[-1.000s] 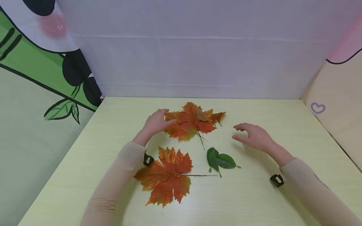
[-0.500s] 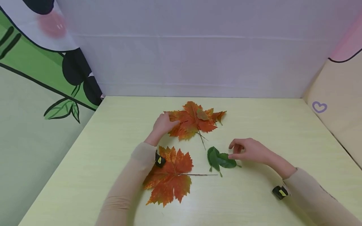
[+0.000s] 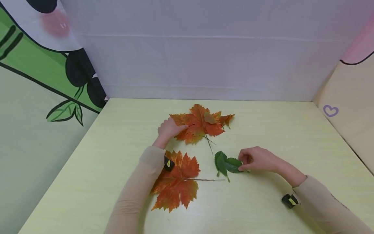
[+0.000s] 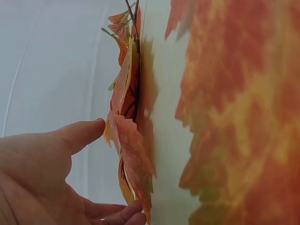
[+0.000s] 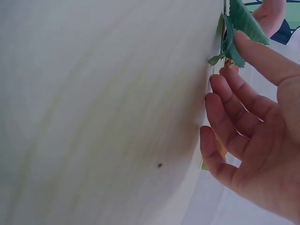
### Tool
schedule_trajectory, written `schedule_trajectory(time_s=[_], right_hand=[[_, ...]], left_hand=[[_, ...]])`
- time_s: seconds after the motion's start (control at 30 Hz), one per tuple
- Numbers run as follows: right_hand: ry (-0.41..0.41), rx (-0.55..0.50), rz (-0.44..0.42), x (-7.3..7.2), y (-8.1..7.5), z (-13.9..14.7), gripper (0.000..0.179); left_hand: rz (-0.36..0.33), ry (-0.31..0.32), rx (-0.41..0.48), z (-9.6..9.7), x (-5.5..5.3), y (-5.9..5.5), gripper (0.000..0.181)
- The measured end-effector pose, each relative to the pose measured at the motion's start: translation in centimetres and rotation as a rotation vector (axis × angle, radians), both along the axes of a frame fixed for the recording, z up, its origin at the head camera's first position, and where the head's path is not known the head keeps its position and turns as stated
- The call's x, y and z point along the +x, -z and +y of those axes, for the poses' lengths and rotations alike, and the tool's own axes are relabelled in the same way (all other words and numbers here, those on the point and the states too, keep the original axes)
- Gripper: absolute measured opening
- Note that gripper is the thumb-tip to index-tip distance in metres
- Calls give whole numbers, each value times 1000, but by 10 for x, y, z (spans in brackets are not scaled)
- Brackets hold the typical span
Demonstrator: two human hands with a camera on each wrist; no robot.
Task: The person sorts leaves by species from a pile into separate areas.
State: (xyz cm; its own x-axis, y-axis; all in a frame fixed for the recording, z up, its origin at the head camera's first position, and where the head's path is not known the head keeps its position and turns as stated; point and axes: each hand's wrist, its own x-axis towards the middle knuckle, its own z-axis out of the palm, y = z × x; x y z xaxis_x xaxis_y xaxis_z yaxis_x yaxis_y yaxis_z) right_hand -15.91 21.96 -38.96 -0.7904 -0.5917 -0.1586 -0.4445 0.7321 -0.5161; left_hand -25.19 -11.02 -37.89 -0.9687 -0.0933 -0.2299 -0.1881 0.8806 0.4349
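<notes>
"Fingers of the right hand (image 3: 258, 159): how closed?"

"Half-curled, thumb against the serrated green, seemingly fabric leaves (image 3: 232, 165) on the pale, wood-grained table (image 3: 263, 211); no firm hold shows."

"And the left hand (image 3: 170, 128)?"

"Thumb and fingers apart at the layered orange-red, maple-shaped, seemingly fabric leaves (image 3: 201, 125) farther back, fingertips touching an edge. Both hands reach forward."

"How would they handle?"

"Probably light, flexible, easily creased; pinching near the base seems surest."
</notes>
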Motion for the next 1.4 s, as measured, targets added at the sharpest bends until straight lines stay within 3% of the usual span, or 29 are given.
schedule_trajectory(time_s=[0.13,0.33,0.57,0.83,1.0,1.17,1.4], right_hand=[[-20,12,12,-1,1,0,19],[-30,27,37,-2,2,1,19],[-25,6,40,-4,-4,5,17],[22,-4,36,-14,-11,21,12],[57,-17,33,-24,-12,30,8],[110,-13,46,-37,-12,40,4],[183,-4,93,-55,-8,51,12]], left_hand=[[-3,-34,-6,2,-2,2,83],[0,-70,-55,9,-7,4,67],[26,-113,-48,11,-13,10,82],[84,-215,209,5,-14,14,55],[119,-260,372,4,-14,17,50],[131,-272,436,2,-11,16,48],[136,-252,531,-3,-9,20,45]])
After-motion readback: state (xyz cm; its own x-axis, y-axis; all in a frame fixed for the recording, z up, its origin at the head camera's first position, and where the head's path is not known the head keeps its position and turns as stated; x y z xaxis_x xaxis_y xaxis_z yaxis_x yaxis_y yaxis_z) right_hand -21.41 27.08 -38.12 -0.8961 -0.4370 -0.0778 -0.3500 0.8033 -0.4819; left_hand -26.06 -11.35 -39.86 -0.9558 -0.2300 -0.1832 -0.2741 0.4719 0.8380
